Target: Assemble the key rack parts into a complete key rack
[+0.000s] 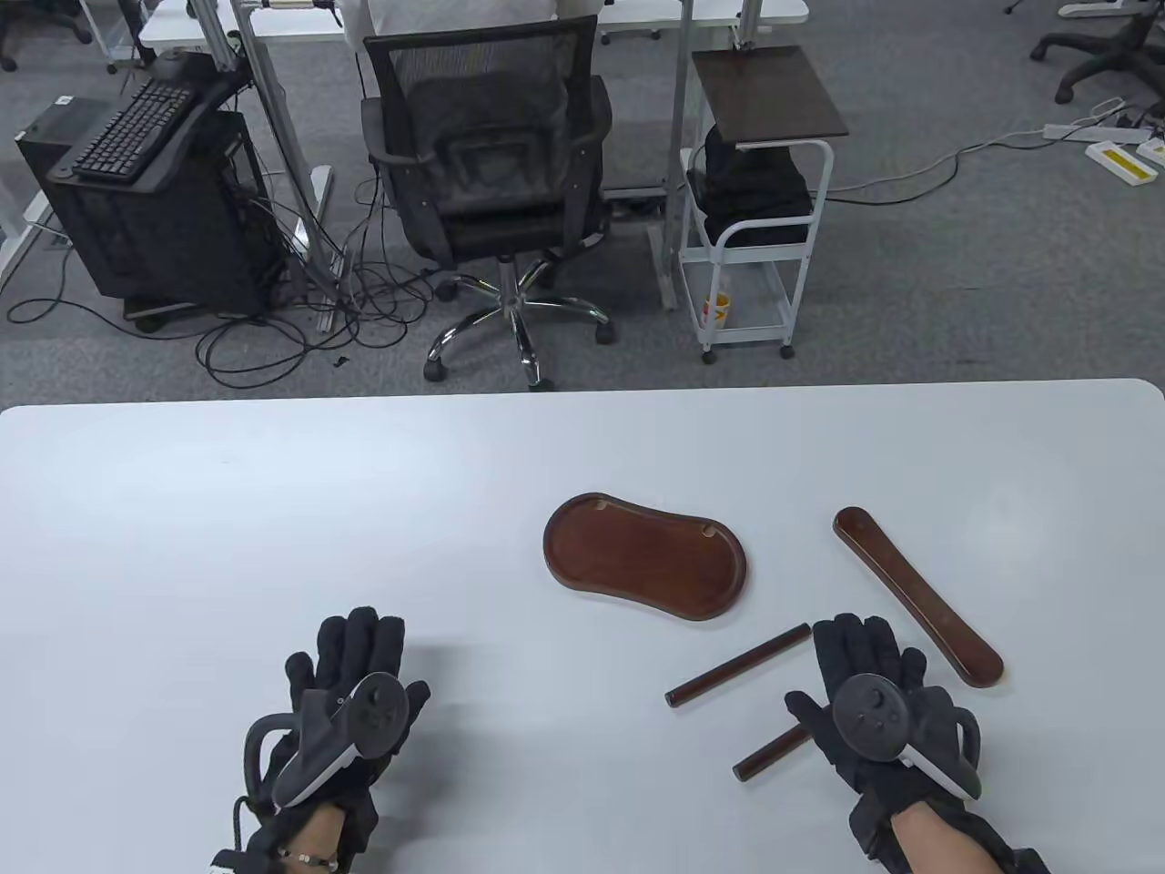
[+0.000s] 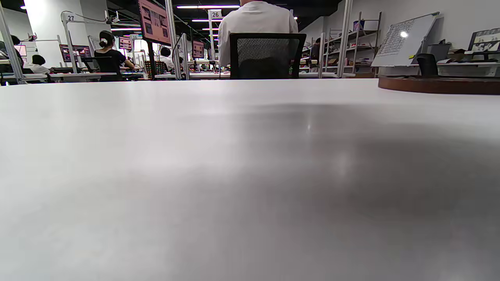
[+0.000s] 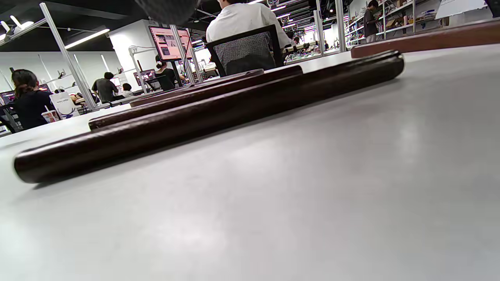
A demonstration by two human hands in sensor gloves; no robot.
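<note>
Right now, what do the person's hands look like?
Both hands wear thick black gloves. The left hand carries a grey-and-white tracker with a ring, plus a black cable and a bracelet at the wrist. The right hand has a matching tracker. Bare forearms show.

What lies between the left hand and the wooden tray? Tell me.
Only bare white table lies between the left hand and the wooden tray. The table view shows it; the left wrist view also shows open tabletop up to the tray's edge.
</note>
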